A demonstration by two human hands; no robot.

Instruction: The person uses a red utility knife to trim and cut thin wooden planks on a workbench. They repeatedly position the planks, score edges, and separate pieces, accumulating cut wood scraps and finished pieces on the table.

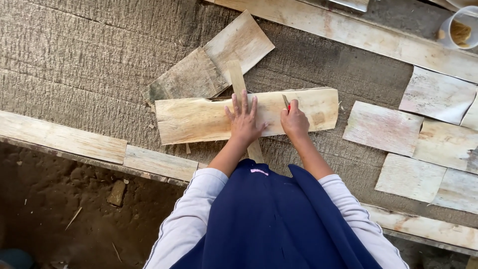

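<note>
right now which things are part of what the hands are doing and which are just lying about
In use:
- long pale sheet, pressed flat by the left hand
- small blade, gripped in the right hand
- narrow wooden strip crossing the sheet

Lying about:
- two overlapping sheets behind
- flattened pieces at right
- plastic cup, top right

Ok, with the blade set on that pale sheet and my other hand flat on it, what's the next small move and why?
Probably draw the small blade toward you along the narrow strip lying across the pale sheet. The right hand has the blade near the sheet's far edge, and the left hand presses flat beside it.
</note>
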